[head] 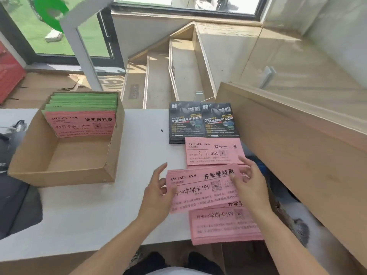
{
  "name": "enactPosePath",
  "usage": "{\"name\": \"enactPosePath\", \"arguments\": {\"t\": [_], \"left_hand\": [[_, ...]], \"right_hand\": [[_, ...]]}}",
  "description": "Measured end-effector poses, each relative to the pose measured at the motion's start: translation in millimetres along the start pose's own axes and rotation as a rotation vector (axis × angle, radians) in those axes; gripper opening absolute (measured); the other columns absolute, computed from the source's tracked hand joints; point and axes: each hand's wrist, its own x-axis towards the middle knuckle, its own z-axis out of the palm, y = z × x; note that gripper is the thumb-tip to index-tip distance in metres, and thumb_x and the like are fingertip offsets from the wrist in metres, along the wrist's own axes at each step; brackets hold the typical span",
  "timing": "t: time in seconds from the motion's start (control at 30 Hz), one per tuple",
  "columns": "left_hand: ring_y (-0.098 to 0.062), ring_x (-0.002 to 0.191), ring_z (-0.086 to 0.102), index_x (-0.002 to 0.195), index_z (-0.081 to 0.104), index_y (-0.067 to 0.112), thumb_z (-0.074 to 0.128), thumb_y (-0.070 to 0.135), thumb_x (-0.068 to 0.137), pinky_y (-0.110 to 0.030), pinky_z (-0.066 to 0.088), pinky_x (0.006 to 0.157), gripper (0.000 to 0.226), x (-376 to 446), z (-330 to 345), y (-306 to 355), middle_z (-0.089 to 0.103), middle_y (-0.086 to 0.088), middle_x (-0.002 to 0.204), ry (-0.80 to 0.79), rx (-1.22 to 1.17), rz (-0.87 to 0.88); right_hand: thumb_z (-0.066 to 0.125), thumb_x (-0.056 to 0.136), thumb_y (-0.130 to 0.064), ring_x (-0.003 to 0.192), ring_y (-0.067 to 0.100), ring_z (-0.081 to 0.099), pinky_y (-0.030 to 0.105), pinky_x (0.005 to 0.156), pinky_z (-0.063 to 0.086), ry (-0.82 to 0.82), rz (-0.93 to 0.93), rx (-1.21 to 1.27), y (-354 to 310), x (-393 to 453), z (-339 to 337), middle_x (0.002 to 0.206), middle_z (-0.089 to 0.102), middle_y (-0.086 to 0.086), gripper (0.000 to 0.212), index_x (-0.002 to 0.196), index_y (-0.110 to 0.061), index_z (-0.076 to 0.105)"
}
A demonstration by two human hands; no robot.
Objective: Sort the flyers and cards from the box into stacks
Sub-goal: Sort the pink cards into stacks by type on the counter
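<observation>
Pink flyers [200, 187] sit in a small bundle between my hands above the white table [99, 211]: my left hand [158, 193] grips its left edge, my right hand [248, 183] pinches the right, over a matching pink stack [222, 225]; black flyers [202, 120] lie beyond, the cardboard box [65, 155] to the left
</observation>
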Motion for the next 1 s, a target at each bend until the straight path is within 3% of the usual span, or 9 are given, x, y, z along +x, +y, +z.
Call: {"name": "enactPosePath", "arguments": {"t": [0.23,0.4,0.5,0.53,0.6,0.67,0.73,0.87,1.0], "left_hand": [[-0.004,0.078,0.071,0.151,0.033,0.037,0.067,0.018,0.095,-0.027,0.06,0.065,0.068,41,57,11,0.068,0.01,0.102,0.062,0.173,-0.034],[-0.004,0.081,0.069,0.153,0.031,0.031,0.073,0.022,0.091,-0.025,0.054,0.068,0.075,39,61,16,0.064,0.014,0.106,0.108,0.224,-0.089],[-0.012,0.108,0.064,0.156,0.025,0.027,0.075,0.023,0.09,-0.031,0.051,0.085,0.083,30,64,16,0.057,0.004,0.136,0.095,0.155,-0.16],[-0.016,0.121,0.058,0.157,0.022,0.025,0.074,0.021,0.091,-0.035,0.05,0.094,0.084,27,65,17,0.05,0.001,0.146,0.082,0.116,-0.197],[-0.019,0.135,0.049,0.16,0.017,0.024,0.07,0.016,0.094,-0.04,0.044,0.106,0.085,20,70,18,0.043,0.001,0.156,0.038,0.031,-0.277],[-0.016,0.125,0.055,0.161,0.011,0.026,0.065,0.012,0.097,-0.039,0.044,0.099,0.086,16,77,22,0.051,0.008,0.149,-0.021,-0.033,-0.319],[-0.012,0.111,0.062,0.161,0.008,0.03,0.063,0.012,0.098,-0.039,0.045,0.092,0.086,14,83,25,0.059,0.014,0.137,-0.057,-0.068,-0.324],[-0.003,0.097,0.063,0.155,0.019,0.031,0.064,0.014,0.097,-0.037,0.048,0.084,0.076,15,90,28,0.063,0.023,0.109,-0.071,-0.094,-0.321],[-0.004,0.095,0.064,0.122,0.031,0.041,0.065,0.012,0.097,-0.032,0.047,0.074,0.051,17,89,30,0.063,0.023,0.103,-0.095,-0.082,-0.315]], "right_hand": [[0.06,0.099,-0.011,0.084,-0.007,0.065,0.015,0.058,0.052,0.048,-0.024,-0.198,21,24,-27,0.104,0.063,-0.021,0.056,0.143,-0.04,0.042],[0.055,0.101,-0.012,0.108,0.004,0.063,0.032,0.084,0.059,0.034,-0.129,-0.271,29,22,-27,0.113,0.055,-0.028,0.058,0.141,-0.051,0.037],[0.056,0.101,-0.016,0.142,0.018,0.038,0.045,0.112,0.04,0.028,-0.062,-0.395,43,23,-30,0.148,0.044,-0.008,0.069,0.157,-0.036,0.021],[0.056,0.101,-0.016,0.145,0.019,0.033,0.045,0.114,0.037,0.012,-0.03,-0.401,47,23,-30,0.153,0.04,-0.006,0.072,0.159,-0.032,0.016],[0.055,0.1,-0.013,0.132,0.011,0.049,0.036,0.104,0.049,-0.049,0.003,-0.314,52,20,-30,0.14,0.053,-0.01,0.067,0.156,-0.031,0.023],[0.052,0.1,-0.01,0.109,-0.001,0.062,0.024,0.085,0.054,-0.102,0.001,-0.26,52,18,-28,0.117,0.063,-0.02,0.05,0.135,-0.043,0.041],[0.051,0.099,-0.01,0.105,-0.004,0.063,0.028,0.086,0.057,-0.101,-0.013,-0.247,54,18,-26,0.114,0.065,-0.021,0.046,0.123,-0.048,0.045],[0.05,0.097,-0.007,0.108,-0.003,0.061,0.028,0.088,0.055,-0.116,-0.026,-0.254,53,22,-27,0.117,0.063,-0.022,0.051,0.128,-0.047,0.044],[0.05,0.097,-0.007,0.112,0.001,0.06,0.034,0.093,0.056,-0.123,-0.024,-0.269,50,25,-26,0.12,0.061,-0.021,0.053,0.129,-0.048,0.043]]}}
